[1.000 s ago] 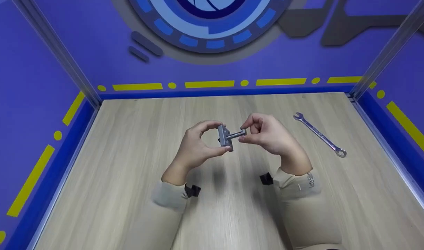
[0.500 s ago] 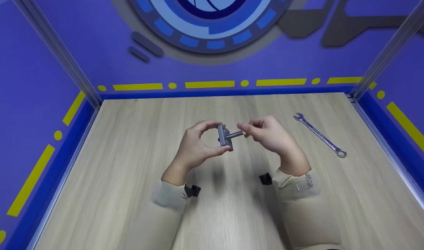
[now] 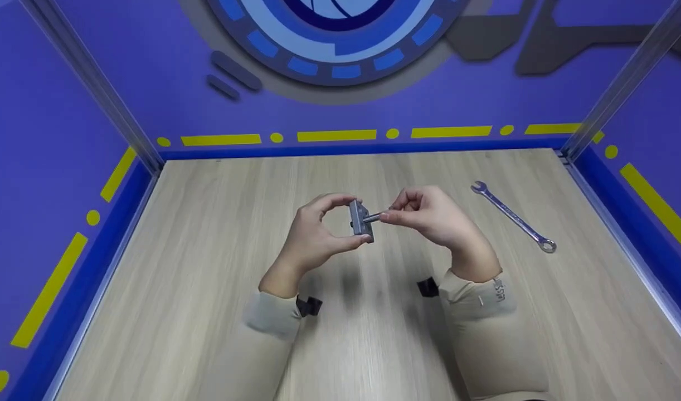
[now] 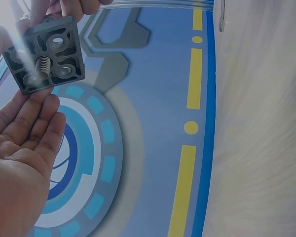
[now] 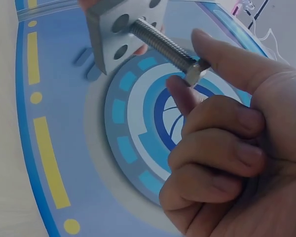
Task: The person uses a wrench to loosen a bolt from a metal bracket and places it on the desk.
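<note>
In the head view my left hand (image 3: 310, 234) holds a square grey metal plate (image 3: 357, 214) on edge by its opposite sides, between thumb and fingers, above the table. A long hex bolt (image 3: 372, 218) sticks out of its right face. My right hand (image 3: 432, 217) pinches the head end, the thumb covering it. From the right wrist, the bolt head (image 5: 193, 74) lies between thumb and index finger, other fingers curled; the thread runs into the plate's smooth, holed face. The left wrist view shows the ribbed back, with the threaded bolt tip (image 4: 43, 65) poking through the middle.
A combination wrench (image 3: 513, 217) lies slantwise on the wooden table (image 3: 207, 250), right of the hands. Blue walls (image 3: 340, 120) with yellow marks enclose the table at the back and sides. A black mount (image 3: 310, 306) sits at the left cuff, another (image 3: 428, 287) at the right.
My right thumb and fingers roll about the bolt head: the thumb moves up and forward, then back down over the head. The left hand and plate stay still.
</note>
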{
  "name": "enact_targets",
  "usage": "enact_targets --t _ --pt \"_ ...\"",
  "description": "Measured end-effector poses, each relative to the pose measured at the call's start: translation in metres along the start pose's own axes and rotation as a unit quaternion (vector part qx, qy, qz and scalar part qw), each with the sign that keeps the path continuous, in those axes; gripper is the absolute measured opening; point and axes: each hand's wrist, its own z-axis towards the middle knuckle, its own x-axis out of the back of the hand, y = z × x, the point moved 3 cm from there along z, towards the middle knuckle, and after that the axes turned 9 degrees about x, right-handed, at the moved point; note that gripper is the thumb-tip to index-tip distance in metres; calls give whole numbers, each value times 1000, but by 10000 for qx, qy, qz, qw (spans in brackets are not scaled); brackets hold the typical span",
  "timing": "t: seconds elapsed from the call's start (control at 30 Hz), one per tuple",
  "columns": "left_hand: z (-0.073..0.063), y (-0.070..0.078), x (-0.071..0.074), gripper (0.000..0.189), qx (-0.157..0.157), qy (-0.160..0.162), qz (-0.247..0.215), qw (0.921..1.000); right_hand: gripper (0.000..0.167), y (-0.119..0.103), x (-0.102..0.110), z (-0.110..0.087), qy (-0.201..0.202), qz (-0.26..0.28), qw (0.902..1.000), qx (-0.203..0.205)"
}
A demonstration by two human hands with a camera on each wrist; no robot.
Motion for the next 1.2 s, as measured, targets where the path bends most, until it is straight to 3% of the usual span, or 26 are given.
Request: enact_targets --t 0.23,0.43,0.6,0.73,0.93,1.2 --pt "1 -1 0 71 51 -47 -74 9999 24 -1 0 1 89 148 9990 406" --pt "0 -1 0 72 113 -7 -94 9999 25 -2 0 1 -18 129 9987 496" --pt "0 -2 0 72 124 -4 -83 9999 39 -2 3 1 138 88 9992 369" --pt "0 -2 1 70 82 18 -79 9999 27 -1 4 1 329 -254 9991 74" --pt "0 -1 0 69 -21 34 50 10000 52 3 -2 3 116 -340 9989 -297" --pt "0 -1 1 70 -30 52 133 9999 28 1 1 2 102 -229 9997 52"
